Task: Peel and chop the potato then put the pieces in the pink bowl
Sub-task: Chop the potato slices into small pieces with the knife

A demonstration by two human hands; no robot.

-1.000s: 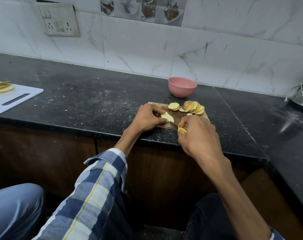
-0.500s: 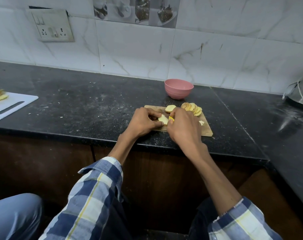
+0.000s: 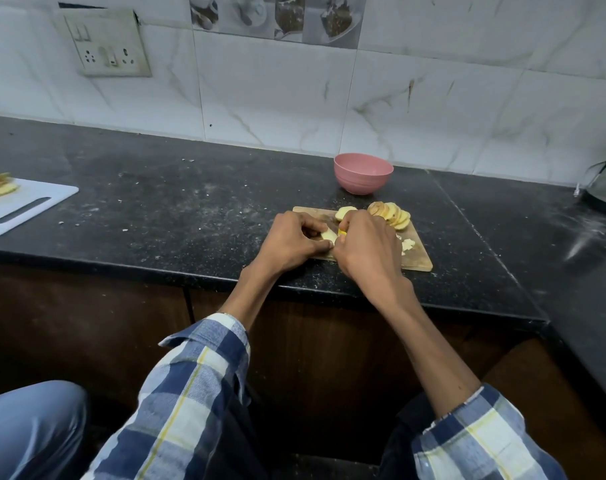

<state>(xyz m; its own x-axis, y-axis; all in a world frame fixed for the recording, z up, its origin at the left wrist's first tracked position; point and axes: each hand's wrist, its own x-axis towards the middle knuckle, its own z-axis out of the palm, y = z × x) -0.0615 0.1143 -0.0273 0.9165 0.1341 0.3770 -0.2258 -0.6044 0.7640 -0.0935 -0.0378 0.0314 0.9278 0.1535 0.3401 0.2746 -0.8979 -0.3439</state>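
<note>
Wooden board on counter: left hand pinching potato piece; right hand gripping yellow-handled knife. Slices fanned behind; pink bowl beyond.

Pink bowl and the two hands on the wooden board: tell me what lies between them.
In the head view, potato slices lie between them on the wooden cutting board: a fanned row and a single slice, then bare black counter up to the pink bowl.
</note>
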